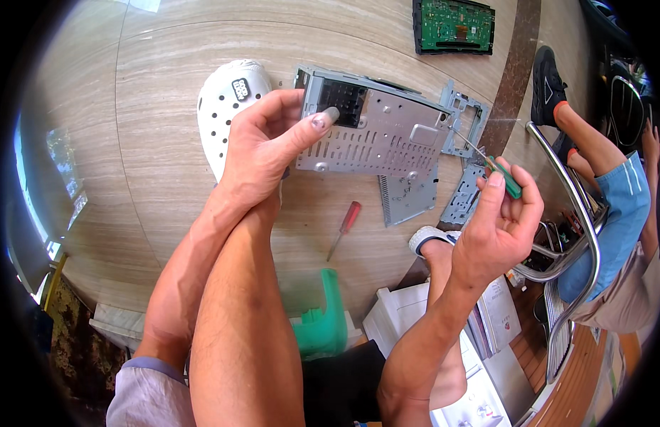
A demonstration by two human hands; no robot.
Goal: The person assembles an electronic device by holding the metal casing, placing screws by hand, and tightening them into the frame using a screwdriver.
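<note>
My left hand (pixel 273 139) grips a silver metal electronics chassis (pixel 387 132) by its left end, thumb on the black connector block (pixel 342 103). Slotted vents cover the face turned toward me. In my right hand (pixel 497 217) is a screwdriver with a green handle (pixel 506 178), held between thumb and fingers. Its thin shaft runs up and left, and the tip meets or nearly meets the chassis's right edge; exact contact cannot be made out. Behind and below the chassis lie a metal plate with several small screws (pixel 410 196) and grey metal brackets (pixel 466 117).
A red-handled screwdriver (pixel 346 229) lies on the tiled floor (pixel 166 92). A green circuit board in a black frame (pixel 454 27) sits at the far right. My white clog (pixel 234 107) stands left of the chassis. Another person's leg (pixel 593 142) and a metal chair (pixel 597 235) are at right.
</note>
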